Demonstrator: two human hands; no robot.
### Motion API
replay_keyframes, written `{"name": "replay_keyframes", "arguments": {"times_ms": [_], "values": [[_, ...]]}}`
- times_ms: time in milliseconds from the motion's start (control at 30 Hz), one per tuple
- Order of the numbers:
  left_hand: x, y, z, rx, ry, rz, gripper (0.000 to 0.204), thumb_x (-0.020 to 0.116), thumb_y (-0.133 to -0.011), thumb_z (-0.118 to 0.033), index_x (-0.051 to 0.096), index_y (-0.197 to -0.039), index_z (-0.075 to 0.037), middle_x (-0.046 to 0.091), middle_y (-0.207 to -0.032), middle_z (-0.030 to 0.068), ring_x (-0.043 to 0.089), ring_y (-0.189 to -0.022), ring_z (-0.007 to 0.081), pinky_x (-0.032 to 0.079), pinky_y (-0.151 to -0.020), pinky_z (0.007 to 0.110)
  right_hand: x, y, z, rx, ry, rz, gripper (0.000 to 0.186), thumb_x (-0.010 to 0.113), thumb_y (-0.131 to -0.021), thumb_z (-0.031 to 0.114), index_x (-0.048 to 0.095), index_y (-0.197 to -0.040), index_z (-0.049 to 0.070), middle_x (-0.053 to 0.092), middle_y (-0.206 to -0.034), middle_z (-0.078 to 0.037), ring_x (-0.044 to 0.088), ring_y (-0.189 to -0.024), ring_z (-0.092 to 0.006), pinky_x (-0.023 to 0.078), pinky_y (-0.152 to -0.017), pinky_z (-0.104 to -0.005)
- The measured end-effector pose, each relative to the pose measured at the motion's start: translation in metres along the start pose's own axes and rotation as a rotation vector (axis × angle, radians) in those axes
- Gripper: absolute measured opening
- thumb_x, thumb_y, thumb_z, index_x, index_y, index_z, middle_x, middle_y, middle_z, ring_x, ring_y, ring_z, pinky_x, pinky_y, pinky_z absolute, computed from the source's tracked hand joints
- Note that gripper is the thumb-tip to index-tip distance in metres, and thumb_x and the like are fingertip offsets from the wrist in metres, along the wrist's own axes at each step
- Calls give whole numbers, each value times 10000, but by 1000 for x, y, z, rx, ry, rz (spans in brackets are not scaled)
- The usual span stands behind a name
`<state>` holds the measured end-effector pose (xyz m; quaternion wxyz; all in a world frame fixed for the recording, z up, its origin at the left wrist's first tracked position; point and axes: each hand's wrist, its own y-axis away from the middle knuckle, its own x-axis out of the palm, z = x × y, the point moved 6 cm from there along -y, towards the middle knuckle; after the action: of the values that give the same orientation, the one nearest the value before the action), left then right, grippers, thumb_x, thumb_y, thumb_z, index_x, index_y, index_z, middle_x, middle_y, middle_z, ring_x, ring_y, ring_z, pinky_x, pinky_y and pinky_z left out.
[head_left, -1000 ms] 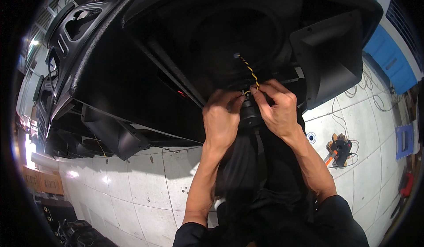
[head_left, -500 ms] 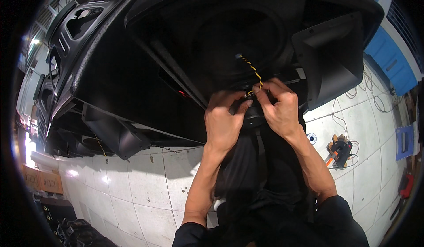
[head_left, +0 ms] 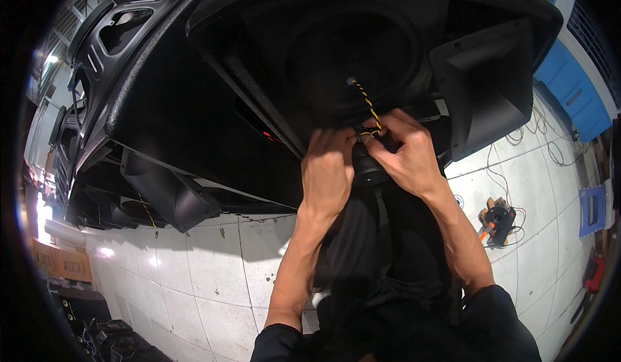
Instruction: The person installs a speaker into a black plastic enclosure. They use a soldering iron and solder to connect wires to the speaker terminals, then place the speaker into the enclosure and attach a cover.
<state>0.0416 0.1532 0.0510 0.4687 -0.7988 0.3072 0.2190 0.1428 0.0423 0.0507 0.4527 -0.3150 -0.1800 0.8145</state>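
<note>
A yellow-and-black twisted wire comes out of a hole in a black speaker cabinet and bends down to a black round component with small metal terminals. My left hand has its fingertips pinched at the left side of these terminals; what they grip is hidden. My right hand is closed on the wire's end beside the terminals, thumb and forefinger almost meeting the left fingertips. A black flared horn sits in the cabinet to the right.
More black cabinets stand to the left. The white tiled floor below carries loose cables, a black-and-orange power tool and a red object. Blue plastic bins are on the right, cardboard boxes on the left.
My left thumb has moved up toward the terminals, and my right thumb and forefinger have shifted down and left, pulling the wire's end across closer to them.
</note>
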Motion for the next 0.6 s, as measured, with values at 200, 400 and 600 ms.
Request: {"name": "replay_keyframes", "arguments": {"times_ms": [200, 400, 600], "values": [[0, -5, -9, 107, -76, 13, 187, 633, -802, 76, 710, -970, 47, 684, -946, 160, 616, -886, 336, 526, -784, 424, 5, 0, 0, -82, 172, -15, 75, 722, -851, 13, 707, -904, -38, 627, -812, -136, 644, -659, -287, 491, -586, -363], [3, -4, -12, 107, -168, 1, 199, 617, -789, 83, 690, -970, 42, 641, -949, 157, 584, -895, 338, 510, -814, 433, 8, 1, 11, -97, 286, -64, 78, 723, -841, 20, 673, -824, -36, 632, -801, -153, 646, -635, -337, 497, -563, -398], [4, -2, -12, 101, -288, -5, 189, 641, -788, 34, 679, -972, 13, 609, -954, 136, 570, -905, 326, 471, -804, 434, 10, 0, 15, -60, 359, -13, 116, 725, -834, 47, 656, -783, -32, 637, -795, -161, 651, -658, -359, 516, -583, -422]]}}
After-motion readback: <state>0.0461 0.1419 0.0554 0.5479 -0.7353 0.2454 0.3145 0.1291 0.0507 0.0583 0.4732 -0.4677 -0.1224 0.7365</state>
